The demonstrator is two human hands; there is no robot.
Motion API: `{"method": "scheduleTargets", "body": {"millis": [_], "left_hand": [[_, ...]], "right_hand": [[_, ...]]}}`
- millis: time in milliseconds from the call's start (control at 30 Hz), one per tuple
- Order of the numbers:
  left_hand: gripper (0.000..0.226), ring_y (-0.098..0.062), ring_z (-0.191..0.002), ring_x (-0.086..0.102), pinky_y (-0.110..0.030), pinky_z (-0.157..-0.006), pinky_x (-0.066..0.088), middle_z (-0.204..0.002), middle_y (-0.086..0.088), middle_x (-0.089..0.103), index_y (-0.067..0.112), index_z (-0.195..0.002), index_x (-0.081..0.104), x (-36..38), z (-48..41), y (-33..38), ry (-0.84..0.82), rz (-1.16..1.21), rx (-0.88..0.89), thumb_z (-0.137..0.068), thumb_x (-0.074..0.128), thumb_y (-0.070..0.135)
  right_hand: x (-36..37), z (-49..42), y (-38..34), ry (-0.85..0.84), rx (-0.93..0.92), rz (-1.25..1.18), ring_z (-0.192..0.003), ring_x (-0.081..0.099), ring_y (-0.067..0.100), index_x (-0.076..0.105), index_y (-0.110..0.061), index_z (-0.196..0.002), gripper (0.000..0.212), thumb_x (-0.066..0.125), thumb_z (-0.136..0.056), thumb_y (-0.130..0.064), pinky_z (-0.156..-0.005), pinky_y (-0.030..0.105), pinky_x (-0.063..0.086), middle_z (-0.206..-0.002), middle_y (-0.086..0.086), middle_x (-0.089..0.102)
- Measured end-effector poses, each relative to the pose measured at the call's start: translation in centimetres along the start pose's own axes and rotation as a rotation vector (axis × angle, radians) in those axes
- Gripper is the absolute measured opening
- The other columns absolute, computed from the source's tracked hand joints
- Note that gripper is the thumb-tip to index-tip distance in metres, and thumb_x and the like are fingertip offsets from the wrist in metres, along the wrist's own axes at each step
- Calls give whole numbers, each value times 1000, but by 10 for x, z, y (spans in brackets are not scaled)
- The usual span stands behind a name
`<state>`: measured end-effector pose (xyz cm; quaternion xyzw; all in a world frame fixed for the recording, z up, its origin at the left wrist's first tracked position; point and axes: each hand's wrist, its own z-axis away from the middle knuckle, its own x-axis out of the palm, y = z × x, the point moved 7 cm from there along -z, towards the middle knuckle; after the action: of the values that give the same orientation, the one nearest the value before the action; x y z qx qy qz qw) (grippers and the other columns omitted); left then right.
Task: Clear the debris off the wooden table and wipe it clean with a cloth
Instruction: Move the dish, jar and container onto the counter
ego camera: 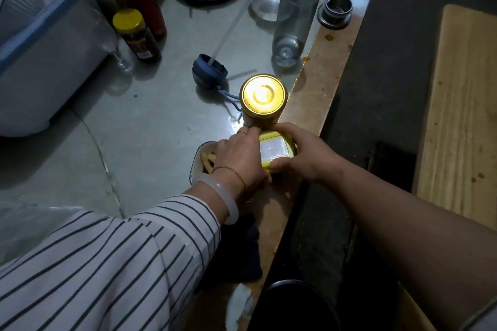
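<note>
Left hand (236,158) and right hand (304,156) both clamp the yellow wipes pack (274,146), six o'clock of the gold-lidded jar (263,97), and it looks light, squashy, slippery, best held by its sides.

Bowl (195,159) half behind left hand (239,161)

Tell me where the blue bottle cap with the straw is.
In the head view the blue cap lies mid-table, just left of and beyond the gold-lidded jar, with the small yellow-lidded jar further left.

Jar (263,99) stands just behind box (277,149), bowl (199,153) left.
</note>
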<state>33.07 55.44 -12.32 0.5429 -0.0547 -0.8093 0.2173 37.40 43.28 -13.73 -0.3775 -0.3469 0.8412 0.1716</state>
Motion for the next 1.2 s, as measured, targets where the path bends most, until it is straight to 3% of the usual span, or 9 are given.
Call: {"method": "scheduleTargets", "body": {"millis": [200,467,533,667,767,867,1067,1200], "left_hand": [[92,-25,-118,48,-41,-97,41,-129,-5,49,22,-132,38,-2,0,-5,-29,24,-6,-56,87,40],[99,-24,-124,46,-34,-97,40,-138,-6,45,19,-141,35,-6,0,-11,-124,187,-2,-59,88,34],[99,-24,-124,45,-34,-98,40,-138,-5,45,19,-141,35,-6,0,-11,-115,187,-9,-59,88,34],[99,-24,-122,46,-34,-96,41,-137,-5,47,20,-139,38,-9,0,-9,-103,187,-34,-56,90,33],[95,-23,-122,46,-30,-92,39,-136,-4,48,20,-138,39,-10,0,-9,-122,222,-45,-59,89,31],[85,-23,-124,45,-28,-93,37,-138,-4,48,19,-141,38,-14,-2,-11,-172,240,-36,-69,82,29],[66,-24,-124,46,-31,-98,39,-140,-7,46,18,-143,38,-21,-4,-7,-183,197,-39,-84,69,23],[64,-25,-123,47,-31,-98,40,-140,-8,48,18,-142,40,-22,-3,-5,-155,190,-54,-85,68,22]], "right_hand": [[4,3,-3,28,14,-41,-118,53,17,47,-33,-136,76,86,-72,-20,-102,35,46,-131,-4,58],[6,4,-2,21,184,-190,-111,48,15,44,-30,-138,86,89,-67,-11,-97,38,50,-129,-2,52],[7,4,-2,24,242,-251,-110,51,18,44,-30,-137,88,88,-66,-6,-94,37,53,-127,-1,53],[11,5,1,33,380,-378,-106,53,23,44,-26,-138,87,85,-67,4,-72,30,55,-119,3,54],[14,3,4,33,464,-439,-111,54,28,45,-26,-138,87,84,-66,5,-87,42,57,-125,7,56],[15,2,4,6,504,-422,-114,54,31,44,-26,-141,91,85,-65,3,-92,47,56,-128,9,55],[14,7,-9,-67,579,-465,-102,56,35,50,-16,-136,59,69,-84,7,-74,44,58,-122,15,56],[14,5,-11,-59,577,-360,-106,62,39,48,-5,-134,46,66,-92,-7,-89,49,56,-125,22,57]]}}
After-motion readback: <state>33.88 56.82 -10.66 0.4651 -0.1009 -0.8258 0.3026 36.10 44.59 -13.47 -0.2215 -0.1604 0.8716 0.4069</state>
